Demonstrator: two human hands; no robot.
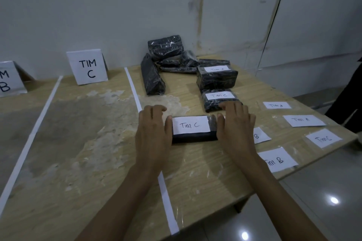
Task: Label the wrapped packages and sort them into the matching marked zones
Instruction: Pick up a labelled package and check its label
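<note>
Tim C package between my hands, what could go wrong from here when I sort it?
Wrong zone: the Tim C package lies right of the white strip, and the TIM B sign stands just beyond the TIM C sign, so overshooting is possible. Loose labels: your right hand and forearm hang over the Tim B labels and might drag one away.

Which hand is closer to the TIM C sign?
Left. The left hand is in front and right of the TIM C sign; the right hand lies farther right, beyond the labelled package.
</note>
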